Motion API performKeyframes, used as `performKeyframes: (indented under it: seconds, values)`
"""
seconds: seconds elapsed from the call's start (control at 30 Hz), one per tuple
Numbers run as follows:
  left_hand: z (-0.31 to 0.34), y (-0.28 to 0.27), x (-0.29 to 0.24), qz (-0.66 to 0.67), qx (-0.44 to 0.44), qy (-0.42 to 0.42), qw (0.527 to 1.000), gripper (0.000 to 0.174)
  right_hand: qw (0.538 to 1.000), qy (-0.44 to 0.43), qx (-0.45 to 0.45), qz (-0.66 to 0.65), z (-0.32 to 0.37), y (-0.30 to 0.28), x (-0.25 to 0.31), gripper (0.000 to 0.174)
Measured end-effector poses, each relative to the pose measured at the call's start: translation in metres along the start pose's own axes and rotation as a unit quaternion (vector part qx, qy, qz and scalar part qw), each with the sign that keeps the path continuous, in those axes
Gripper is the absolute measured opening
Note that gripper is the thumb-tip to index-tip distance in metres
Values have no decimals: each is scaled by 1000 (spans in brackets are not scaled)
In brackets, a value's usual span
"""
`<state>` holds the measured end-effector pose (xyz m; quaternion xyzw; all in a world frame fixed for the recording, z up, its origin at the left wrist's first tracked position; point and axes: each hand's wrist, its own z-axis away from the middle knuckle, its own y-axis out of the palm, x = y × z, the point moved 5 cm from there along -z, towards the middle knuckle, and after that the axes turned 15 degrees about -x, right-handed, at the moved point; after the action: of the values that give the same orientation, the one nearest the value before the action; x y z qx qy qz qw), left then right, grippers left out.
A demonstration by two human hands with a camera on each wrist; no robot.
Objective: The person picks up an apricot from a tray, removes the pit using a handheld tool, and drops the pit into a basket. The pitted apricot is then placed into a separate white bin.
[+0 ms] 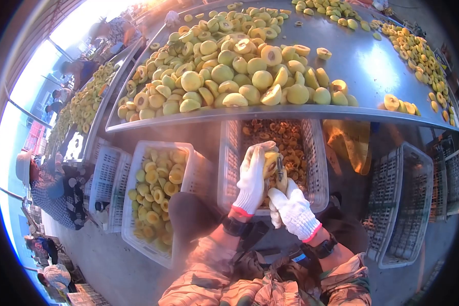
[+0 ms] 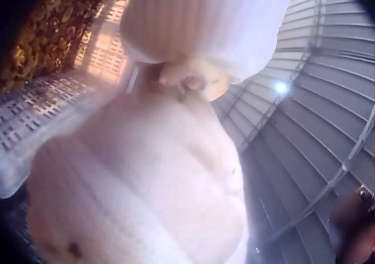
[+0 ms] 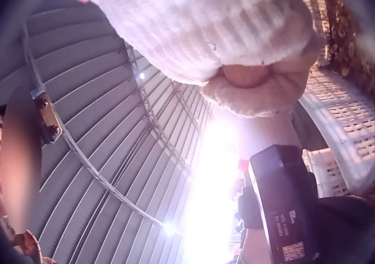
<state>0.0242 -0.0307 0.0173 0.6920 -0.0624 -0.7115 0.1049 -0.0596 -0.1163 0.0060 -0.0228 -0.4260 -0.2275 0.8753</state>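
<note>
Both hands wear white knit gloves and work close together over a crate of brown pits and scraps (image 1: 290,145). My left hand (image 1: 251,176) holds a yellow peach half (image 1: 271,164), cut face towards the right hand. My right hand (image 1: 295,210) grips a pitting tool (image 1: 281,179) with a yellowish handle and a dark metal tip, which is right at the cut face. In the left wrist view the peach half (image 2: 196,81) shows its reddish centre between the gloves. A rounded brown handle end (image 3: 246,75) pokes out of the right glove in the right wrist view.
A metal table (image 1: 362,61) ahead carries a big heap of peach halves (image 1: 224,74). Left of my knees stands a white crate (image 1: 188,153) of peach halves (image 1: 155,188). Stacked white crates (image 1: 400,204) stand at right. Other people (image 1: 56,186) work along the left side.
</note>
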Motion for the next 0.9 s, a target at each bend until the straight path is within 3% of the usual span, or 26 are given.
performKeyframes:
  seconds: [0.03, 0.17, 0.33, 0.37, 0.43, 0.47, 0.53, 0.63, 0.7, 0.77, 0.9]
  values:
    - [1, 0, -1, 10, -10, -37, 999, 36, 1000, -8, -1, 8, 2, 0, 1, 20]
    - [-3, -8, 10, -29, -6, -4, 1000, 38, 997, -33, -28, 65, 1, 0, -7, 19]
    - [-2, -4, 19, 43, -72, -27, 996, 38, 999, 19, 39, -30, 8, 3, -3, 22]
    - [-3, -4, 21, 66, -42, -84, 993, 36, 996, 39, 56, -49, 8, 3, -4, 23]
    - [-5, -3, 13, 111, 20, -195, 974, 32, 995, -64, 1, 81, -3, -4, -17, 23]
    - [-7, -3, 12, 71, 13, -192, 979, 35, 982, -116, -27, 146, -7, -8, -20, 23]
    - [-8, -4, 11, -9, 1, -185, 983, 39, 990, -73, -20, 121, 1, -5, -13, 23]
    - [2, 3, 5, -3, -63, -3, 998, 40, 999, 13, 51, -14, 9, -1, -7, 23]
    - [2, 3, 8, 48, -51, -75, 995, 36, 988, 69, 100, -94, 13, 2, -1, 19]
    - [0, 0, 11, 76, -26, -148, 986, 31, 998, 6, 52, -17, 15, -2, -2, 19]
    - [-3, 5, 12, 15, -49, -75, 996, 29, 993, -40, 6, 110, 13, -2, 1, 25]
